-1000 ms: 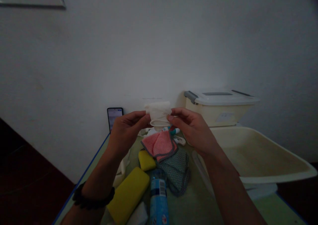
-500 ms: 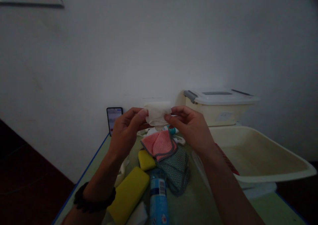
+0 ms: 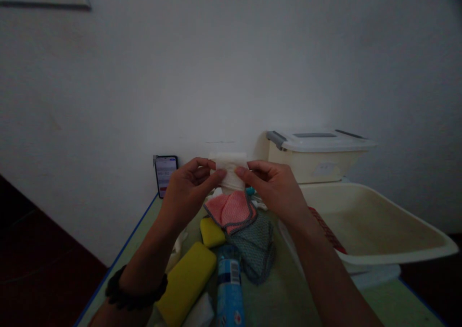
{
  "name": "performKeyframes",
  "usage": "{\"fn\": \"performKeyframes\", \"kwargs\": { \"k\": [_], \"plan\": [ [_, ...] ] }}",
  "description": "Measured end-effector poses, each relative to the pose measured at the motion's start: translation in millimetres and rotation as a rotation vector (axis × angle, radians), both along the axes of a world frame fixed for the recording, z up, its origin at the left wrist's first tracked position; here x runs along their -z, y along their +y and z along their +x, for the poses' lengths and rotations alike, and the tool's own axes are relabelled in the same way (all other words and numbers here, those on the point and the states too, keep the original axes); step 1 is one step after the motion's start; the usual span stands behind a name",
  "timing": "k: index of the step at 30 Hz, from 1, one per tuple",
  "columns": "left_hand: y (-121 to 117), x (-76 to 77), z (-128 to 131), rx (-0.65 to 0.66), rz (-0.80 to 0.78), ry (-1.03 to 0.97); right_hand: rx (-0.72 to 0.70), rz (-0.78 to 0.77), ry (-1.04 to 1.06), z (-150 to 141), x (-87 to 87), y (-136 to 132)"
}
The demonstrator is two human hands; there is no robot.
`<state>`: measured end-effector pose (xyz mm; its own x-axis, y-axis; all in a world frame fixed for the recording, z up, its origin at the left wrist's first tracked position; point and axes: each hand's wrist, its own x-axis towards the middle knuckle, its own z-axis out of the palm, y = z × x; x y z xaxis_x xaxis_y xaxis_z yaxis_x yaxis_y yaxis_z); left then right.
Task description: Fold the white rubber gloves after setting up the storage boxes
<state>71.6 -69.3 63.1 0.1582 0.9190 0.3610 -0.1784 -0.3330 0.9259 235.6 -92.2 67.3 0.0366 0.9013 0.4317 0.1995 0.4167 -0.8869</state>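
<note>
Between both hands, above the far part of the table, is a small folded white tissue. My left hand pinches its left side, thumb in front and fingers behind. On the other side, my right hand grips it the same way, and the two thumbs are close together on its lower part. Just below the tissue lies a pink cloth with a grey edge, partly over a grey-green cloth.
Nearer me are a small yellow sponge, a large yellow sponge and a blue bottle. A phone leans on the wall. At right stand a cream basin and a lidded box.
The tissue has come down slightly and looks folded smaller. My thumbs have moved inward along it, closer together, and both hands keep hold of it.
</note>
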Motion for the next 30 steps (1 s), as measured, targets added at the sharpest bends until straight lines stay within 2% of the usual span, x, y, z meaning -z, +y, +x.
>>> {"fn": "performKeyframes", "kwargs": {
  "k": [3, 6, 12, 17, 26, 30],
  "plan": [
    [0.1, 0.4, -0.2, 0.001, 0.003, 0.008, -0.019, 0.053, -0.106, 4.4, -1.0, 0.2],
    [0.6, 0.5, 0.1, -0.007, 0.021, -0.003, -0.079, 0.117, -0.108, 6.5, -0.5, 1.6],
    [-2.8, 0.7, 6.1, -0.064, 0.103, -0.097, -0.025, 0.069, 0.123, -3.1, 4.9, 5.5],
    [-5.8, 1.3, 9.2, -0.072, 0.158, -0.06, 0.036, 0.055, 0.353, -8.0, 4.0, 5.0],
    [-6.7, 0.8, 8.4, -0.108, 0.12, -0.024, 0.106, 0.061, 0.147, -5.0, 1.7, 2.1],
    [-5.3, 1.3, 6.2, -0.062, 0.094, 0.012, 0.123, 0.053, 0.191, -4.4, 3.9, 3.1]
  ]
}}
